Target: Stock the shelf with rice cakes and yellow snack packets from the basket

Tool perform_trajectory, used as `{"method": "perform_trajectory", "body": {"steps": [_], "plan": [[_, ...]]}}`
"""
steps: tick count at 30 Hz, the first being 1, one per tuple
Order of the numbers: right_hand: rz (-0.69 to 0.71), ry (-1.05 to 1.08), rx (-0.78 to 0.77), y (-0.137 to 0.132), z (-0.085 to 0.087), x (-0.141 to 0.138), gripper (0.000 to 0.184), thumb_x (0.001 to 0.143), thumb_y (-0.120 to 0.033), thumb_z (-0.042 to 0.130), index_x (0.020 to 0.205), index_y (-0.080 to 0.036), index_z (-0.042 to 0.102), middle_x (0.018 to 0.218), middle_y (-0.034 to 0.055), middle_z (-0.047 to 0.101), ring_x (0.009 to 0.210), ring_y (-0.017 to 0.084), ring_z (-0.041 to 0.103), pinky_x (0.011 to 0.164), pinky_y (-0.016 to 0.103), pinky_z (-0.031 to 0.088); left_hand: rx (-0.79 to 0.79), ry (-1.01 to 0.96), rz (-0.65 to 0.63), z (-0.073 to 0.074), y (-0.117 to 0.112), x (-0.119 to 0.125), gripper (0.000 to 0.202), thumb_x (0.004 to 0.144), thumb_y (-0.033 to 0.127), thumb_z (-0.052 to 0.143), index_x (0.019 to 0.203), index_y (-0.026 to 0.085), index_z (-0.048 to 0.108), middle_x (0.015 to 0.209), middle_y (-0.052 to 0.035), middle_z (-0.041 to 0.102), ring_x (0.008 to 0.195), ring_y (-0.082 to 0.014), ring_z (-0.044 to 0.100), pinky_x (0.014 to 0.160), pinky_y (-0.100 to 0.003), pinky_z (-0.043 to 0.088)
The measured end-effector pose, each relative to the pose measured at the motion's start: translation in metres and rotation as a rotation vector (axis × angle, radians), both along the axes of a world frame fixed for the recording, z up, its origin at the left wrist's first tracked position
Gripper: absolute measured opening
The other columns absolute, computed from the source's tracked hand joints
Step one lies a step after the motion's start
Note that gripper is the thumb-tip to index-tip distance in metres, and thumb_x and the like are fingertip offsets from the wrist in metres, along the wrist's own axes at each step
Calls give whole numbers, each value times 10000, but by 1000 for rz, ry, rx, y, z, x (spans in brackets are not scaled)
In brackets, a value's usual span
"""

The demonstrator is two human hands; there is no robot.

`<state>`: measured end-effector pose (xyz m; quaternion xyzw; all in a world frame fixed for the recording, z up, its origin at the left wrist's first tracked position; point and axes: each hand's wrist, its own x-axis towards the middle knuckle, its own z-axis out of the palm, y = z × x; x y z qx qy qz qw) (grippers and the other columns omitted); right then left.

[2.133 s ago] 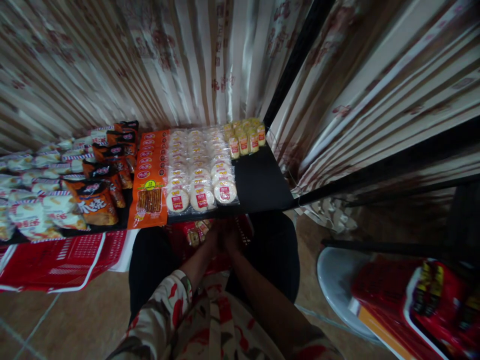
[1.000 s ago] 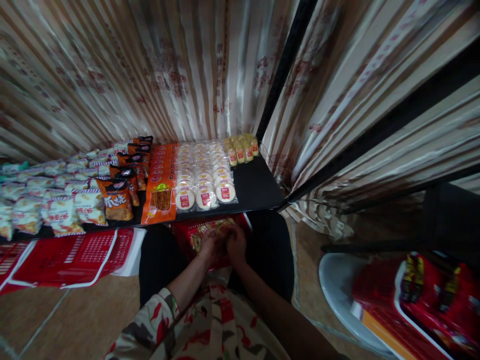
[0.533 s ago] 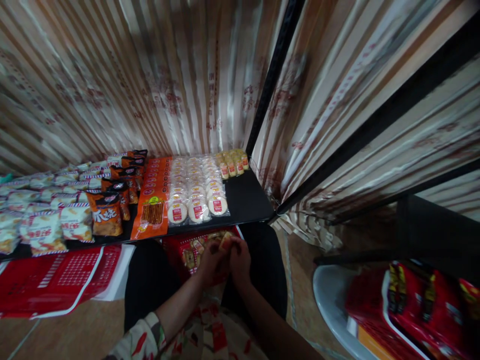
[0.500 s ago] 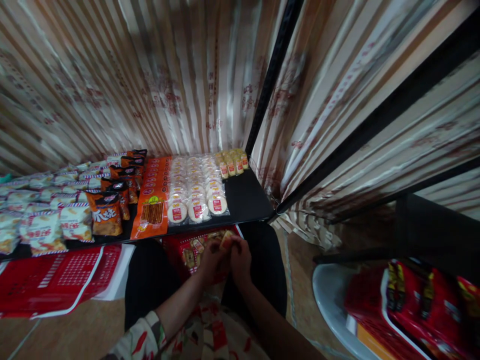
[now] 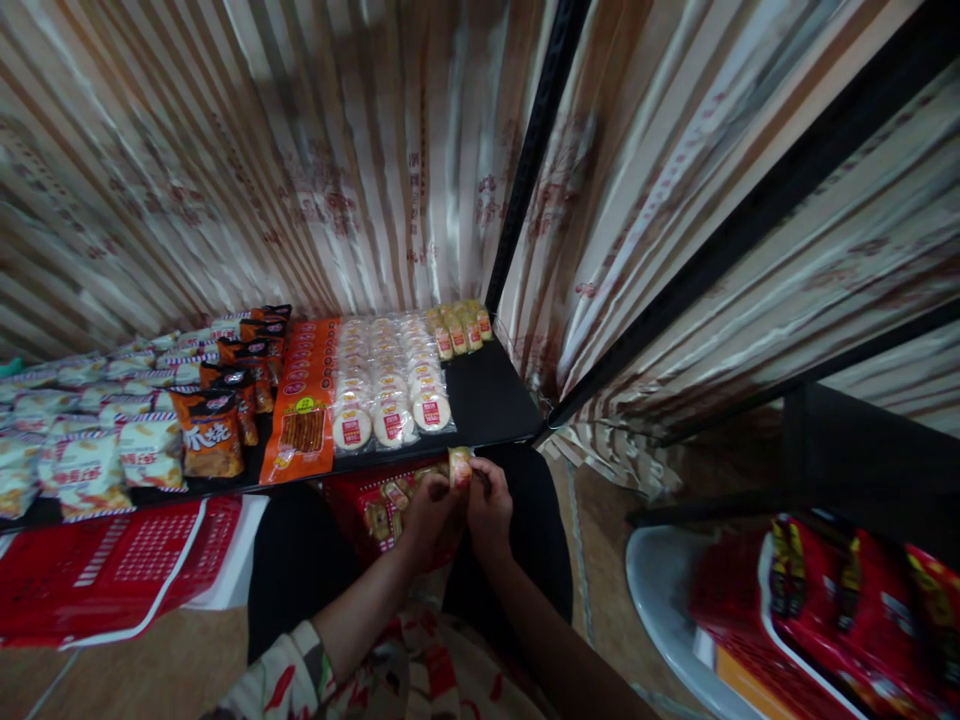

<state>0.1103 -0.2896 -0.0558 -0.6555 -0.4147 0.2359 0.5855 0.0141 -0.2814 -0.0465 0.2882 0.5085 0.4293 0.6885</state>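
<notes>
Between my hands is a small yellowish wrapped snack point(image 5: 460, 466) with a red label, held upright just in front of the shelf edge. My left hand point(image 5: 429, 515) is closed on its left side. My right hand point(image 5: 489, 505) has its fingers pinched at the snack's right edge. Beneath them, between my knees, a red basket point(image 5: 345, 492) holds several similar wrapped snacks point(image 5: 395, 494), partly hidden by my hands. Standing in rows at the shelf's back right corner are more yellowish packs point(image 5: 463, 328) with red labels.
The black shelf point(image 5: 491, 390) carries rows of round white crackers point(image 5: 394, 424), an orange packet point(image 5: 300, 405), brown-orange bags point(image 5: 210, 435) and white bags point(image 5: 150, 450). A shelf post point(image 5: 536, 150) rises behind. Red baskets stand at left point(image 5: 142, 560) and right point(image 5: 724, 590).
Both hands have turned the small snack more upright and brought it slightly up towards the shelf edge. My view has shifted a little.
</notes>
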Motion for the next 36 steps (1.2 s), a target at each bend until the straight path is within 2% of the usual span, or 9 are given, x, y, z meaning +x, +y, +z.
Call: {"method": "perform_trajectory", "body": {"steps": [4, 9, 15, 18, 22, 24, 30, 36], "plan": [[-8, -29, 66, 0, 7, 7, 184, 769, -211, 432, 878, -190, 579, 926, 58, 583, 898, 175, 553, 863, 355, 444, 137, 86, -17, 16, 1, 9, 242, 582, 289, 746, 657, 157, 557, 632, 9, 587, 588, -100, 528, 573, -208, 406], [-7, -80, 123, 5, 14, 18, 186, 789, -210, 433, 891, -189, 586, 938, 62, 579, 908, 179, 550, 853, 364, 452, 191, 61, -26, 29, 5, 23, 253, 618, 317, 707, 683, 163, 516, 655, 10, 576, 606, -97, 526, 581, -204, 407], [3, -158, 116, 18, 26, 30, 206, 819, -281, 432, 895, -183, 597, 970, 88, 584, 950, 198, 550, 869, 384, 451, 234, 76, 15, 45, 22, 41, 137, 660, 219, 621, 722, 172, 509, 690, 7, 590, 633, -102, 555, 598, -202, 421], [11, -133, 36, 26, 33, 36, 241, 816, -340, 448, 929, -180, 588, 1010, 100, 587, 947, 205, 562, 828, 369, 479, 258, 89, 1, 42, 34, 49, 95, 684, 136, 561, 767, 162, 523, 768, -31, 635, 706, -121, 595, 663, -218, 443], [29, -62, -114, 37, 35, 46, 338, 798, -417, 474, 1019, -176, 557, 1021, 102, 610, 857, 199, 604, 764, 354, 509, 180, 137, 17, 32, 47, 61, 385, 697, 69, 543, 1071, 144, 488, 935, -84, 670, 748, -129, 637, 723, -237, 467], [39, -47, -153, 44, 34, 52, 379, 783, -431, 487, 1051, -170, 547, 1025, 105, 624, 871, 205, 616, 762, 349, 514, 161, 183, 4, 27, 53, 67, 451, 711, 52, 528, 1149, 137, 457, 973, -97, 673, 771, -130, 647, 738, -237, 474], [58, -48, -198, 63, 29, 69, 419, 747, -436, 511, 1058, -159, 557, 1000, 108, 644, 861, 207, 635, 739, 326, 520, 335, 361, -50, 18, 73, 86, 245, 746, 89, 501, 962, 167, 587, 891, -56, 696, 794, -131, 644, 723, -223, 476], [52, -174, -253, 83, 28, 84, 410, 707, -430, 550, 1008, -154, 589, 957, 103, 643, 836, 206, 631, 768, 325, 504, 348, 499, -53, 26, 90, 99, 228, 757, 90, 490, 934, 177, 604, 831, -20, 693, 719, -110, 623, 664, -204, 471]]}}
